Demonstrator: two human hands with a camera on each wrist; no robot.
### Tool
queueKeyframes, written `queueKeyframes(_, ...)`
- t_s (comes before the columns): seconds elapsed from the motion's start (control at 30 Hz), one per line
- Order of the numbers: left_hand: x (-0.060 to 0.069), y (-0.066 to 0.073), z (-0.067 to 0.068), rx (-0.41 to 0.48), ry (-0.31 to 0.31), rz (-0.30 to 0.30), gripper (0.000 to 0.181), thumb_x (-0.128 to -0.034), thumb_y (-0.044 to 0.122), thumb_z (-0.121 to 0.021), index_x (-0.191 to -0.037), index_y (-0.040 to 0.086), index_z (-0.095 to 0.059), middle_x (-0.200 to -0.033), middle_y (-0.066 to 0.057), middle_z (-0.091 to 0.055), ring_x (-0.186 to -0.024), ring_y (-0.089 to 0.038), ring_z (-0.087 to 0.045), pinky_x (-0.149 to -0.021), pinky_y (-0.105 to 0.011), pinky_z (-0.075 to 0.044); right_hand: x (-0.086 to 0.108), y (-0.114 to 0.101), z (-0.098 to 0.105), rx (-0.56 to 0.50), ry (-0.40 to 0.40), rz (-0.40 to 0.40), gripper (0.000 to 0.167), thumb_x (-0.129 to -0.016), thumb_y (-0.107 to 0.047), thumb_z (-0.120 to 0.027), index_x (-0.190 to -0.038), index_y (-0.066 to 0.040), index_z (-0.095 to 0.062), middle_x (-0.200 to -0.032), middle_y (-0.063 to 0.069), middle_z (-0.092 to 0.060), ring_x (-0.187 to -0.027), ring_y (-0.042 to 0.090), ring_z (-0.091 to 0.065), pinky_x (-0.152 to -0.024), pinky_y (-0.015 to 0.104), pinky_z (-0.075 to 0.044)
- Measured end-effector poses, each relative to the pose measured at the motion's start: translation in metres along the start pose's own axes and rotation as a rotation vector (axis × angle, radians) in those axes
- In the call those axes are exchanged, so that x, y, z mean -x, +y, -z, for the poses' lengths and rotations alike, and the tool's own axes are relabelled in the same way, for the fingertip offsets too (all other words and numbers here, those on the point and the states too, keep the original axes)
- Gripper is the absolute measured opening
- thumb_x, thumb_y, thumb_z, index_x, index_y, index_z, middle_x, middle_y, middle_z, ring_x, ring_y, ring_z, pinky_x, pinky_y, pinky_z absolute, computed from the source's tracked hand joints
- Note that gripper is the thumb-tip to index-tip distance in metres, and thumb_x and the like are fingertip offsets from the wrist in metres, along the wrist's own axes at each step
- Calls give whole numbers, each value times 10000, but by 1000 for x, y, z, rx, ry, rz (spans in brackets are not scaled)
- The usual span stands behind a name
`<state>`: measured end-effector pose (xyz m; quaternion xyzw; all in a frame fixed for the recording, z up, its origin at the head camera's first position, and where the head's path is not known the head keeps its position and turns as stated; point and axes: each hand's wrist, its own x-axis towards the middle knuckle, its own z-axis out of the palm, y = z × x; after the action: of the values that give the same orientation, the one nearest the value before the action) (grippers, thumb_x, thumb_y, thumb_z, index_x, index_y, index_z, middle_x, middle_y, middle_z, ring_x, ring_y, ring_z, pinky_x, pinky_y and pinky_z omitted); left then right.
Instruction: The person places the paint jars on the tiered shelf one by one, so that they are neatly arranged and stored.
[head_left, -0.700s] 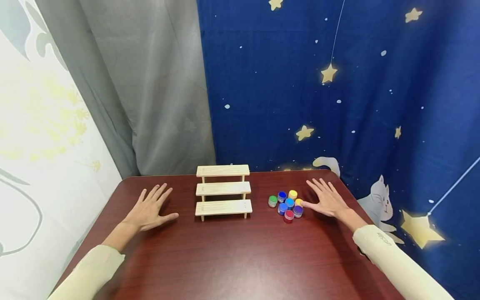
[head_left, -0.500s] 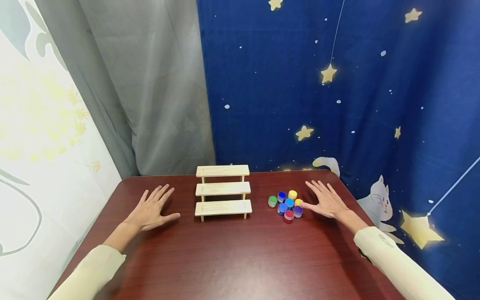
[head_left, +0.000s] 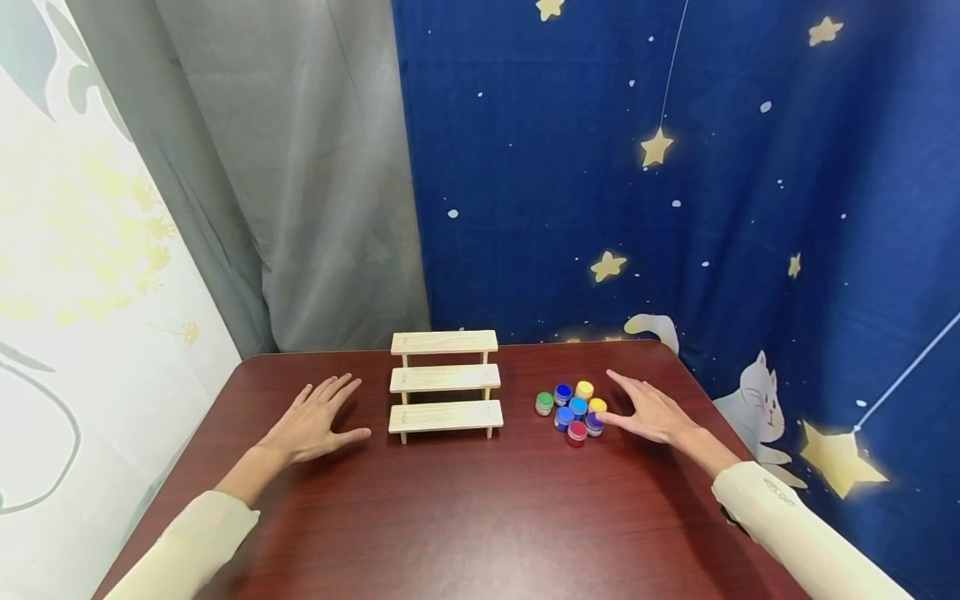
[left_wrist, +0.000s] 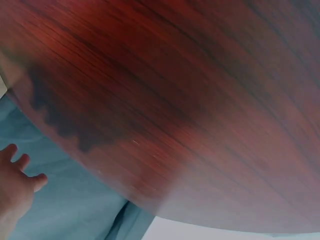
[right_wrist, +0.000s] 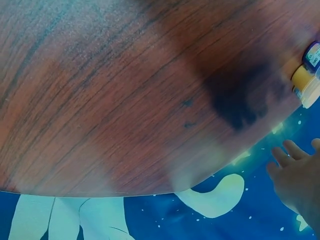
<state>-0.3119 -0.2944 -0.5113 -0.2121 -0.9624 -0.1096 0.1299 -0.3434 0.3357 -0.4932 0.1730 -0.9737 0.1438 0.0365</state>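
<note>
A pale wooden three-step rack (head_left: 446, 379) stands near the table's back edge. To its right sits a cluster of small paint pots: a green one (head_left: 544, 404), a red one (head_left: 576, 434), a purple one (head_left: 594, 425), several blue ones and two yellow ones. My left hand (head_left: 311, 427), fingers spread, hovers over the table left of the rack and holds nothing. Just right of the pots is my right hand (head_left: 651, 413), its thumb beside the purple pot; whether it touches cannot be told. In the right wrist view a yellow pot (right_wrist: 303, 79) shows near that hand.
The dark red wooden table (head_left: 480, 517) has rounded back corners. Behind it hang a grey curtain (head_left: 330, 183) and a blue star-patterned curtain (head_left: 540, 183). A pale patterned cloth (head_left: 90, 250) lies along the left side.
My left hand has moved slightly right toward the rack. The right hand has drawn its fingers closer together and tilted a little beside the pots. Rack and pots stay put.
</note>
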Motion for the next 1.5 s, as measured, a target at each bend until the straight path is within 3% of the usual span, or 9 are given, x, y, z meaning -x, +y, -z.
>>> queueKeyframes(0.2,-4,6,-1,29,-23,6,967,-869,695,-707,-1592,120,-421,-1618,-175,-401,-1480,-416,-355,-1177,-666,-212,6,-4,0,-33,-24,-46,1013,-866,-777,-628,-1626,-166,-355,-1584,201,-446,-1425,440,-440,-1097,687,-377)
queueKeyframes(0.47,-7,10,-4,55,-21,-24,930,-886,685,-698,-1575,113,-449,-1581,-172,-455,-1452,-415,-400,-1153,-681,-269,10,-5,-1,-53,-38,-51,1009,-838,-795,-651,-1592,-166,-422,-1559,190,-483,-1409,429,-467,-1102,670,-385)
queueKeyframes(0.83,-10,16,-8,152,-23,-34,923,-884,688,-703,-1553,93,-482,-1566,-171,-473,-1428,-408,-444,-1142,-610,-358,14,-6,-4,-176,-33,23,897,-837,-659,-774,-1500,-108,-525,-1375,131,-658,-1258,318,-630,-1046,568,-494)
queueKeyframes(0.97,-10,20,-9,198,-61,-4,915,-882,703,-694,-1561,127,-480,-1575,-159,-468,-1442,-386,-437,-1139,-597,-370,14,-6,-7,-234,-17,63,800,-836,-597,-815,-1430,-111,-592,-1268,93,-713,-1169,275,-683,-1010,521,-533)
queueKeyframes(1.27,-12,28,-9,264,-104,16,861,-892,669,-711,-1561,176,-486,-1571,-140,-476,-1444,-356,-442,-1126,-596,-386,16,-6,-11,-277,15,115,644,-852,-500,-845,-1314,-83,-680,-1110,58,-742,-995,218,-725,-908,445,-591)
queueKeyframes(1.5,-14,34,-10,291,-130,48,850,-895,698,-683,-1542,177,-506,-1542,-117,-505,-1428,-346,-461,-1115,-596,-399,16,-5,-16,-304,-5,137,570,-862,-456,-849,-1287,-109,-694,-1090,36,-744,-980,206,-726,-881,418,-603)
